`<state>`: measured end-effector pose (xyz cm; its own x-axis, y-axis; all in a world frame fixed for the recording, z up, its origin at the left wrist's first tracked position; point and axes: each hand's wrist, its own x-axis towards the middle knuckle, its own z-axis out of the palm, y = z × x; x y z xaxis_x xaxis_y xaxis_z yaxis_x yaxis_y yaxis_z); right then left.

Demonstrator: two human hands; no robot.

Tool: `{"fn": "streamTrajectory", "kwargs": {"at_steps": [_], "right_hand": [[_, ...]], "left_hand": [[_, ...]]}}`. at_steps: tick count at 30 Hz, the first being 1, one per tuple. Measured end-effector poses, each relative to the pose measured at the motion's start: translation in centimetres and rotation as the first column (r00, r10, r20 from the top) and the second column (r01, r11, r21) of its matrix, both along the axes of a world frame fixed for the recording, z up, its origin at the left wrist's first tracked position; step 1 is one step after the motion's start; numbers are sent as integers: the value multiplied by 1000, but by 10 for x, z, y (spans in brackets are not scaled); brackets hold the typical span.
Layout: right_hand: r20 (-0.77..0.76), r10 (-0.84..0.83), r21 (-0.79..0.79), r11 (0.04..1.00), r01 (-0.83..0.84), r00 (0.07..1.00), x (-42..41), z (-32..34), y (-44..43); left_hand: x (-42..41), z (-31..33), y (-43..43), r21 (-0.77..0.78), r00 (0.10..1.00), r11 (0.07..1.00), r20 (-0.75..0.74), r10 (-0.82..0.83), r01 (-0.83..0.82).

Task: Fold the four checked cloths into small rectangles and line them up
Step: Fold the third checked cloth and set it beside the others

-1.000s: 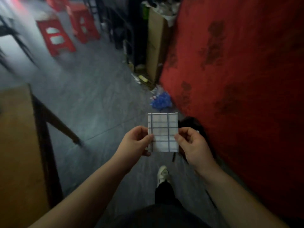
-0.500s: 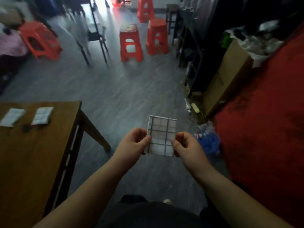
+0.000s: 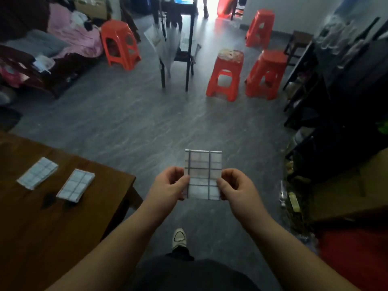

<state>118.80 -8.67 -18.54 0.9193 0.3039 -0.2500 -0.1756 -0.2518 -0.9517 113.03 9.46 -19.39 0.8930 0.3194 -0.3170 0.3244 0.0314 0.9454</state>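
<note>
Both hands (image 3: 168,185) (image 3: 239,186) pinch the folded cloth (image 3: 203,174) upright.

Held cloth (image 3: 203,175) folded, upright; cloth 2 (image 3: 37,173), cloth 3 (image 3: 76,185) prob. folded, on table (image 3: 63,227).

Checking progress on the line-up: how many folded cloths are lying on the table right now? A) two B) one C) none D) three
A: the left cloth and the right cloth lie side by side on the table, while the third cloth is pinched between the left hand and the right hand over the floor.
</note>
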Motion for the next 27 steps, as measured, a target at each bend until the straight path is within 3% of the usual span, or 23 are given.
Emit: {"fn": "streamTrajectory", "kwargs": {"at_steps": [8,16,22,27], "right_hand": [[11,72,15,997,-72,997,171,21,101],[14,292,21,956,-293,956,352,-1,202],[10,524,-40,851,-523,852,480,4,297],[9,697,-88,715,-694,717,521,13,395]], "left_hand": [[158,16,93,6,994,994,29,107,-107],[302,-5,180,28,955,955,40,294,-295],[392,-7,243,35,861,860,26,508,-508],[405,2,302,58,709,707,15,705,-705]]}}
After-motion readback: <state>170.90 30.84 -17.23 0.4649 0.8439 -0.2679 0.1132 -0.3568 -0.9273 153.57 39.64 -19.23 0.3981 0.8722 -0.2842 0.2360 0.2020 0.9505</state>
